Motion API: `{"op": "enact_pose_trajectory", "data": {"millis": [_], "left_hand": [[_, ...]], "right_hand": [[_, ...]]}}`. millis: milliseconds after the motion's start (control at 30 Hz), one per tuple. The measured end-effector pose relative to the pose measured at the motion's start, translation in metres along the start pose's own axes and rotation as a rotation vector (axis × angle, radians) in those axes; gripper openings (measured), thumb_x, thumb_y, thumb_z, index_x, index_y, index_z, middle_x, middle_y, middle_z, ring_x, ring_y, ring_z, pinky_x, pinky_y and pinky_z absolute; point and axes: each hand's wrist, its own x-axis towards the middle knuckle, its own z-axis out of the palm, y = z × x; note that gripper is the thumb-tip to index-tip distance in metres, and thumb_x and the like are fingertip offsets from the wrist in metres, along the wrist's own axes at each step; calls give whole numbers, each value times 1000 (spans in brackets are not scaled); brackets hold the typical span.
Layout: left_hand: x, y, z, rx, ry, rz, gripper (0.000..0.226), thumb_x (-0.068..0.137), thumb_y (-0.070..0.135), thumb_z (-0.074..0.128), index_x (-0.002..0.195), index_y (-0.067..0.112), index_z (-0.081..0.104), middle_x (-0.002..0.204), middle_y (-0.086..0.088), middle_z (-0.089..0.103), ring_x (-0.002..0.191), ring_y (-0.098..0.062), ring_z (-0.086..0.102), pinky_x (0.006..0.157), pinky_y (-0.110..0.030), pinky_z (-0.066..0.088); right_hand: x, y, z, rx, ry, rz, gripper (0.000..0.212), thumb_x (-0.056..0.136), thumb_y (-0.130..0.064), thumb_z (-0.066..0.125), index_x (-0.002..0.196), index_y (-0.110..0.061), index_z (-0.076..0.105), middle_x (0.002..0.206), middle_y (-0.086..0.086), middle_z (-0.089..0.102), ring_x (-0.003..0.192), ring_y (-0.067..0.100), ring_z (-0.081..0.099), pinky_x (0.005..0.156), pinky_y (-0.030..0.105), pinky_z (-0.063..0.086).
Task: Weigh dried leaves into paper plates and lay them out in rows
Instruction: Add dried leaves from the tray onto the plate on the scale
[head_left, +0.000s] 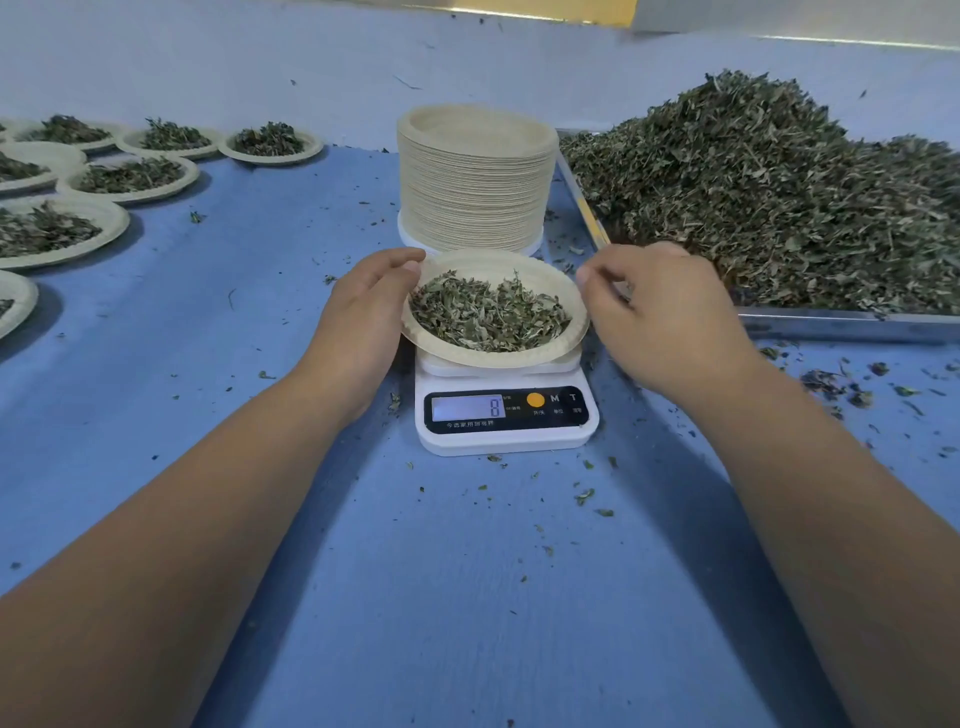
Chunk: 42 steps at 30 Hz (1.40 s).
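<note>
Honestly, the plate (467, 356) of leaves (488, 312) sits on the scale (504, 439), left grip (358, 322) holding its rim. Right grip (670, 322) hovers curled by the other rim, can't tell if it's pinching anything. Lift it lopsided and leaves probably spill onto the bench (467, 597).

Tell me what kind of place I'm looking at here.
Probably a small herb or tea portioning bench: a white digital kitchen scale, a tall stack of beige paper plates, and a metal tray heaped with dried green leaves.
</note>
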Motion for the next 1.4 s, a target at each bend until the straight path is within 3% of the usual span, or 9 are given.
{"op": "enact_pose_trajectory", "data": {"millis": [233, 400, 500, 700, 867, 1000, 1133, 1233, 1400], "left_hand": [[-4, 2, 1, 66, 15, -13, 39, 87, 46, 52, 122, 38, 66, 126, 19, 63, 121, -2, 57, 111, -34, 42], [-7, 4, 3, 79, -8, -2, 43, 89, 46, 50, 129, 36, 63, 123, 24, 61, 117, 8, 55, 99, -23, 42], [-7, 5, 3, 75, -23, -22, 50, 85, 50, 50, 131, 36, 61, 130, 19, 62, 124, -1, 55, 111, -31, 40], [-9, 9, 6, 51, -44, -61, 61, 84, 54, 49, 142, 34, 54, 141, 13, 58, 132, -7, 52, 118, -40, 36], [-8, 11, 6, 20, -27, -101, 61, 83, 52, 49, 141, 34, 54, 142, 11, 57, 133, -8, 52, 119, -40, 36], [-9, 15, 6, -97, 38, -126, 29, 90, 43, 52, 115, 35, 65, 128, 11, 66, 122, -10, 60, 113, -45, 44], [0, 24, -10, -355, 271, -274, 17, 97, 21, 56, 103, 19, 72, 96, 2, 74, 90, -18, 72, 99, -50, 56], [9, 28, -31, -505, 393, -379, 27, 97, 9, 46, 107, 10, 72, 107, -8, 74, 91, -27, 75, 91, -56, 59], [28, 36, -68, -609, 445, -353, 27, 100, 9, 41, 110, 7, 66, 106, -12, 69, 89, -30, 72, 87, -48, 60]], "right_hand": [[-4, -4, 0, -70, -100, -33, 31, 103, -38, 47, 112, -18, 70, 82, -5, 57, 94, 28, 57, 85, 40, 44], [-7, -4, 4, 41, -143, 4, 31, 103, -42, 48, 114, -23, 69, 96, -1, 73, 92, 24, 65, 87, 43, 51], [-7, -3, 7, 103, -128, 41, 28, 101, -44, 50, 111, -27, 70, 100, -6, 72, 96, 18, 66, 90, 41, 52], [-7, -2, 7, 154, -68, 82, 21, 100, -46, 50, 96, -35, 68, 87, -16, 67, 72, 1, 60, 65, 25, 45], [-7, -4, 4, 140, -84, 79, 25, 101, -47, 50, 98, -31, 69, 85, -17, 66, 68, 4, 59, 64, 26, 46], [-8, -11, 3, 201, -113, 80, 27, 97, -52, 54, 101, -31, 72, 93, -12, 70, 87, 11, 67, 82, 34, 54], [-13, -29, 7, 383, -250, 77, 34, 81, -68, 64, 108, -46, 68, 104, -32, 62, 111, 8, 61, 87, 19, 47], [-11, -49, 17, 288, -286, -42, 44, 75, -73, 63, 112, -50, 62, 106, -27, 66, 112, 9, 56, 114, 46, 35], [15, -82, 42, 301, -257, -55, 47, 70, -73, 71, 108, -45, 68, 104, -22, 66, 100, 2, 56, 77, 13, 40]]}}
